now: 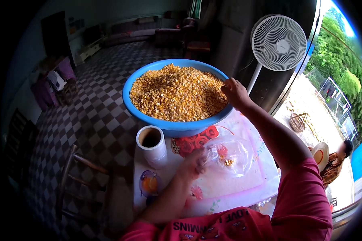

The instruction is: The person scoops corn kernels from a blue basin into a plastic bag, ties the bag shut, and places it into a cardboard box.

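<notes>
A wide blue plastic basin (144,120), heaped with dried yellow corn kernels (175,93), stands on the far part of the table. My right hand (233,92) is at the basin's right rim, its fingers bent at the edge of the heap; whether it holds kernels is hidden. Nearer to me, my left hand (196,162) grips the gathered mouth of a clear plastic bag (241,147). A few corn kernels (228,162) lie inside the bag, which rests on the flowered tablecloth (226,192).
A roll of plastic bags (155,153) stands upright left of my left hand. A wooden chair (84,180) is left of the table. A white pedestal fan (279,43) stands beyond it, by the doorway. Outside are a person (335,165) with a straw hat and a wicker basket (297,122).
</notes>
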Motion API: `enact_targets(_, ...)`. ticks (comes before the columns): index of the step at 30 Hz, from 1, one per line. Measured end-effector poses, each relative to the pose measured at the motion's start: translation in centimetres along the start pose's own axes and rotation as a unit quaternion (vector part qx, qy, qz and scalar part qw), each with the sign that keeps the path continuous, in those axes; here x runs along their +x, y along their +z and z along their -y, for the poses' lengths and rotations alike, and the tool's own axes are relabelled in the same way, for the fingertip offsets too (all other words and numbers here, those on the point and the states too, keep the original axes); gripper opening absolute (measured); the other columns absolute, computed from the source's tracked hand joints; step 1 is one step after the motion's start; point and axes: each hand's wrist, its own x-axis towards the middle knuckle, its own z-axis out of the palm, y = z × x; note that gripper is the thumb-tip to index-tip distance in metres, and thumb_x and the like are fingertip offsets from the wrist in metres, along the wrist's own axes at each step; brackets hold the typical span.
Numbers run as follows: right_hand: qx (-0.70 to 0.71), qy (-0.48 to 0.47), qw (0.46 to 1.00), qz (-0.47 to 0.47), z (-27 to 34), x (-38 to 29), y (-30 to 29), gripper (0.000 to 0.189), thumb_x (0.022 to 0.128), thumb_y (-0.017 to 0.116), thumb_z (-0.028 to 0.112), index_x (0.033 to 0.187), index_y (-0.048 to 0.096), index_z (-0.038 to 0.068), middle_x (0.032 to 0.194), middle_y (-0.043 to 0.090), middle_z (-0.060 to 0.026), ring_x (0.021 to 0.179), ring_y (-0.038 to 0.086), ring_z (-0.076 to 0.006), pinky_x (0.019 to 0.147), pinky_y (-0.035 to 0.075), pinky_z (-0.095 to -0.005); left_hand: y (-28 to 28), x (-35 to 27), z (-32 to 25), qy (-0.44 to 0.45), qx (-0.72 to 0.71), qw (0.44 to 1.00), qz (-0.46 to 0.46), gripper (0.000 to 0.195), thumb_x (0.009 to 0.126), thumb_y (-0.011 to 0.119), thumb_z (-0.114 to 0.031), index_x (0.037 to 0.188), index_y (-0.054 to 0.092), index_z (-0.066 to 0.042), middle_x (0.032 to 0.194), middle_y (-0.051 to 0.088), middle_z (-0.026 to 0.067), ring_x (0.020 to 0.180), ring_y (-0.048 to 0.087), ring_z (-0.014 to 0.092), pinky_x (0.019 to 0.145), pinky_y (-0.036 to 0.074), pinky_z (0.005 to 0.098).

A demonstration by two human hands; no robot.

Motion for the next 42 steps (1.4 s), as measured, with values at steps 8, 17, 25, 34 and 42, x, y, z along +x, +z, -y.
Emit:
enact_targets(8, -0.012, 0.131, 0.991, -0.005, -1.6, 5.2, 5.5, 0.050, 0.084, 0.050, 0.036, 0.121, 0.046, 0.003, 0.115, 0.051, -0.0261, 0.108, 0.049, -0.0393, 0.092, 0.040, -0.0438, -0.1, -0.1, -0.2, -0.008, -0.004, 1.000, -0.011, 0.021, 0.083, 0.061, -0.033, 0.090, 0.055, -0.015, 0.058, 0.045, -0.0045, 0.042, 0.038, 0.006, 0.035, 0.027, 0.0203)
enact_targets(17, -0.085, 0.013, 0.996, 0.026, 2.6, 4.5, 5.9, 0.030, 0.089, 0.046, 0.030, 0.107, 0.054, 0.007, 0.107, 0.056, -0.0196, 0.098, 0.055, -0.0353, 0.085, 0.044, -0.0432, 0.9, -0.4, -0.3, 0.000, 0.026, 1.000, -0.002, 0.029, 0.085, 0.057, -0.032, 0.106, 0.054, -0.012, 0.056, 0.038, -0.0064, 0.042, 0.034, 0.004, 0.037, 0.026, 0.0213)
enact_targets(25, -0.078, -0.033, 0.996, -0.005, 3.8, 3.7, 5.5, 0.031, 0.090, 0.042, 0.034, 0.097, 0.053, 0.005, 0.090, 0.061, -0.0213, 0.082, 0.059, -0.0379, 0.073, 0.046, -0.0466, 1.7, -0.8, -0.4, 0.001, 0.045, 0.999, 0.012, 0.034, 0.087, 0.054, -0.033, 0.112, 0.051, -0.011, 0.056, 0.036, -0.0066, 0.042, 0.033, 0.004, 0.038, 0.027, 0.0209)
enact_targets(34, -0.120, -0.082, 0.986, 0.077, 6.6, 2.4, 3.8, 0.025, 0.089, 0.045, 0.031, 0.096, 0.057, 0.010, 0.087, 0.060, -0.0155, 0.074, 0.060, -0.0345, 0.064, 0.048, -0.0451, 1.2, -0.6, -0.1, 0.003, 0.038, 0.998, -0.039, 0.020, 0.086, 0.057, -0.031, 0.094, 0.056, -0.012, 0.054, 0.040, -0.0058, 0.040, 0.036, 0.006, 0.036, 0.028, 0.0209)
enact_targets(42, 0.020, -0.102, 0.995, -0.006, 6.0, 1.9, 2.9, 0.020, 0.088, 0.049, 0.025, 0.086, 0.055, 0.006, 0.074, 0.059, -0.0177, 0.069, 0.059, -0.0348, 0.058, 0.047, -0.0437, 1.2, -0.5, -0.1, -0.004, 0.021, 1.000, -0.004, 0.017, 0.086, 0.056, -0.029, 0.084, 0.054, -0.012, 0.053, 0.040, -0.0050, 0.039, 0.037, 0.007, 0.034, 0.028, 0.0210)
